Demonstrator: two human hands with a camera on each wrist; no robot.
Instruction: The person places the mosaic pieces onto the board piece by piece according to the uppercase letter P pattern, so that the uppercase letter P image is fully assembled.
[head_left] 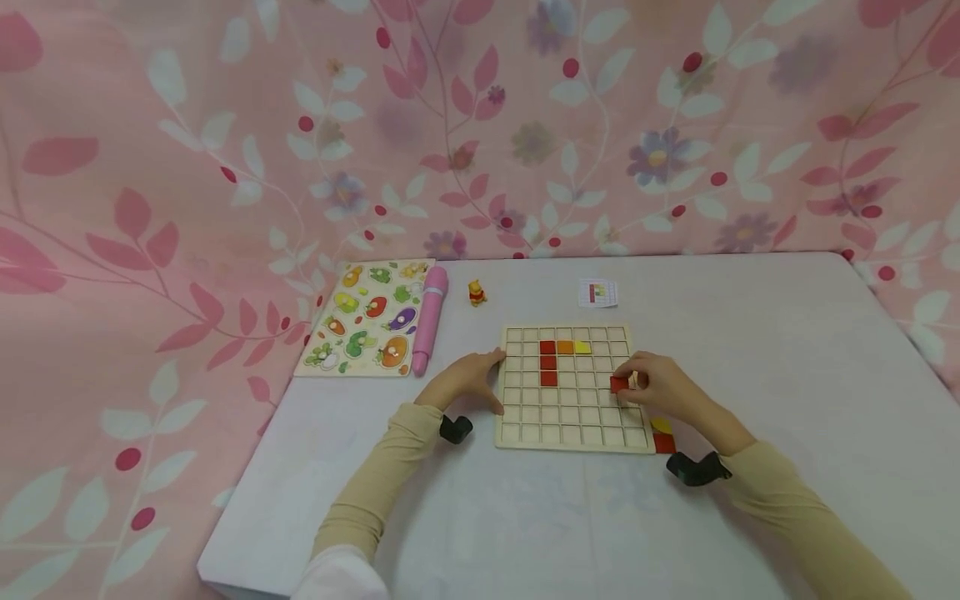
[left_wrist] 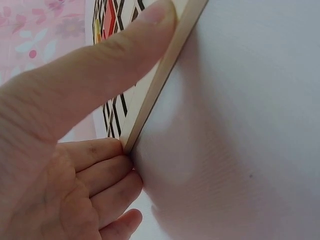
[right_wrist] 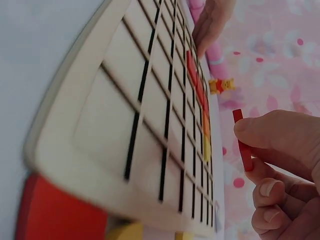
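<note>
A wooden grid board (head_left: pixel 517 436) lies on the table between the two hands. My left hand (head_left: pixel 474 377) steadies its left side, thumb and fingertips spread along the edge; the left wrist view shows the thumb (left_wrist: pixel 115 65) on the rim. Over the board's right side, my right hand (head_left: pixel 660 385) pinches a red square tile (right_wrist: pixel 243 142) between thumb and fingers, raised above the grid in the right wrist view. Set in the grid are a column of red tiles (head_left: pixel 548 362), an orange tile (head_left: pixel 566 347) and a yellow tile (head_left: pixel 582 347), the top row running red, orange, yellow.
Beside the board's near right corner lie a loose red tile (head_left: pixel 664 443) and yellow pieces (head_left: pixel 660 426). A small printed card (head_left: pixel 597 292), a yellow bear figurine (head_left: pixel 476 292), a pink stick (head_left: pixel 430 321) and a vegetable puzzle board (head_left: pixel 352 333) sit farther back. Floral cloth hangs behind.
</note>
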